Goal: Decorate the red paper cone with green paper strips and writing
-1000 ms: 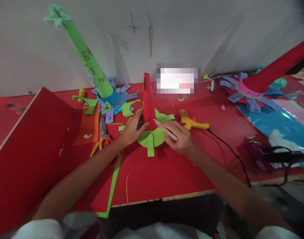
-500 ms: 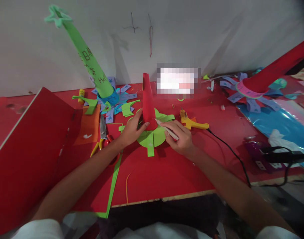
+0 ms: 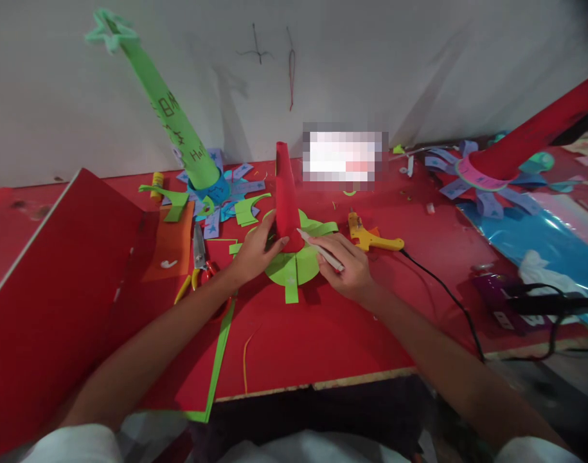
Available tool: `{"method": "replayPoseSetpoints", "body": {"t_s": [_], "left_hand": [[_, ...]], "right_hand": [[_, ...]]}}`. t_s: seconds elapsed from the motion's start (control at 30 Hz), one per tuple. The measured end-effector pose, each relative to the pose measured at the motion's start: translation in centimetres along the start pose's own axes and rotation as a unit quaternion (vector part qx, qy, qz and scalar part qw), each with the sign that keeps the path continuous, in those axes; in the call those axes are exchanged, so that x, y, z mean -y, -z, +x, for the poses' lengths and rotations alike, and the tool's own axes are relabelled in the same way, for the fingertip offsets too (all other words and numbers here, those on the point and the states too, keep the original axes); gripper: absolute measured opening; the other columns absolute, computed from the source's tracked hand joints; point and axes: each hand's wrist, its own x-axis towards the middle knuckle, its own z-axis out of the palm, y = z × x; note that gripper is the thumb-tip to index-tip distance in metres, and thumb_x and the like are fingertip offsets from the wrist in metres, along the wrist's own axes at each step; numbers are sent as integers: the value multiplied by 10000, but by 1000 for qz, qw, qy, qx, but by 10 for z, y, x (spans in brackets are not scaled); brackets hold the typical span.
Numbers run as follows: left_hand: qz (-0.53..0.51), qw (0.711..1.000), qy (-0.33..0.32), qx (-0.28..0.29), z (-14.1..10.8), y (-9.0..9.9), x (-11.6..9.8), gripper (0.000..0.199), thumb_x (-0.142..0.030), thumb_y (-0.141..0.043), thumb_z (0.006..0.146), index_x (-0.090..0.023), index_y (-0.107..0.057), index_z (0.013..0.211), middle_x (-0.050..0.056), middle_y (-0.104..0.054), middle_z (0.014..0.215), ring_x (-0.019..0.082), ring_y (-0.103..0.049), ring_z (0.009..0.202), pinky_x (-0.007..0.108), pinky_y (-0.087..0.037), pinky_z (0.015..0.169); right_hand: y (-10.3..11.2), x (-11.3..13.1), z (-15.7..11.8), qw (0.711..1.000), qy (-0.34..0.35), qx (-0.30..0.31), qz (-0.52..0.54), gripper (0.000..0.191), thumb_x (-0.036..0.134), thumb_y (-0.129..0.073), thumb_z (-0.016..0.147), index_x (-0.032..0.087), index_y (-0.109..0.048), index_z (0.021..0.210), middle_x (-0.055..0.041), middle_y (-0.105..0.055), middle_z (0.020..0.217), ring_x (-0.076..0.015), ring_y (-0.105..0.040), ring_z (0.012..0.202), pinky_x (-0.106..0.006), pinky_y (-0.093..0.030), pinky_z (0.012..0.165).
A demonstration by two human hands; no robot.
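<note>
Left hand: your left hand (image 3: 253, 254) is resting on the near-left side of the cone's base, fingers together and curled against the red paper, thumb tip touching its lower edge.
Right hand: your right hand (image 3: 347, 267) is lying on the table just right of the cone, fingers clamped around a glue stick.
Glue stick: the glue stick (image 3: 321, 252), pale and thin, is slanting up-left out of your right fist, its tip meeting the cone's base on the right.
Cone: the red cone (image 3: 286, 196) is standing upright at the middle of the table, on the green disc, between your two hands.
Green disc: the green disc (image 3: 294, 267) is lying flat under the cone, with paper strips sticking out toward you and to the right.
Glue gun: the yellow glue gun (image 3: 371, 236) is lying just beyond your right hand, its black cord trailing right.
Scissors: the scissors (image 3: 200, 254) are lying left of your left wrist.
Green cone: the green cone (image 3: 171, 116), star-topped, is leaning at the back left in a ring of blue strips.
Red sheet: the large red sheet (image 3: 57, 296) is tilting up at your left.
Table: the red table (image 3: 322, 334) is carrying scattered paper scraps.
</note>
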Motion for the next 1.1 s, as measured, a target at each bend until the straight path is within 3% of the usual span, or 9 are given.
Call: {"method": "replayPoseSetpoints", "body": {"t_s": [1.1], "left_hand": [[23,1000,1,6,0,0,0,642,-493,-547,992,-189,-394,1537,163,-645,1392,314,-666,1196,487,-532,1014]], "right_hand": [[-1,0,0,1000,-2,14,9,410,142,-554,968,269,-626,1351,-87,-721,1097,-230,-705,983,-381,-603,835]]}}
